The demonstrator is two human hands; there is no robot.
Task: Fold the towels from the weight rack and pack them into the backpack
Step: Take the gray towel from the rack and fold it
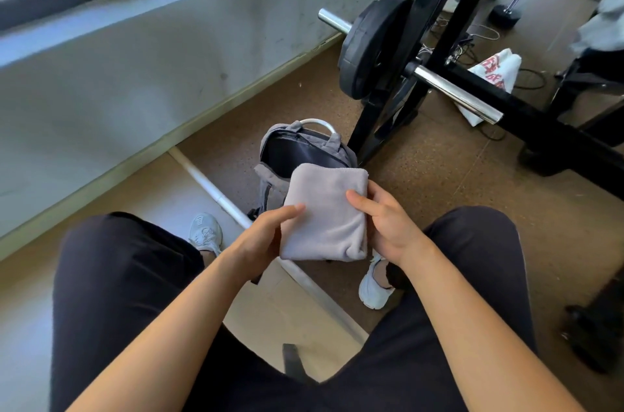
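Step in hand: the folding looks finished; the thick grey folded pile towel point(326, 212) is held ready for packing.
Left hand: the left hand point(261, 237) pinches the towel's left edge, thumb on top. The fingers underneath are hidden.
Right hand: the right hand point(388, 222) grips the right edge, with curled fingers lying over the top face.
Towel's place: in the air between the two hands, above the floor and overlapping the near rim of the bag.
Bag: the grey fabric backpack with a white top handle point(270, 178) stands on the floor just beyond the hands. It is unzipped and shows a dark lining, but whether it holds anything cannot be told.
Next move: probably to carry the bundle forward and down into the opening while keeping both edges pressed so the layers do not spring apart. The mouth looks only a little wider than the bundle.
Towel's look: a plain, soft rectangle with rounded corners, several layers showing at its right edge and a bulging lower end.
Left over: a white cloth with red print point(496, 70) lies well beyond the right hand, behind the black steel weight rack point(435, 40). It may be another towel.
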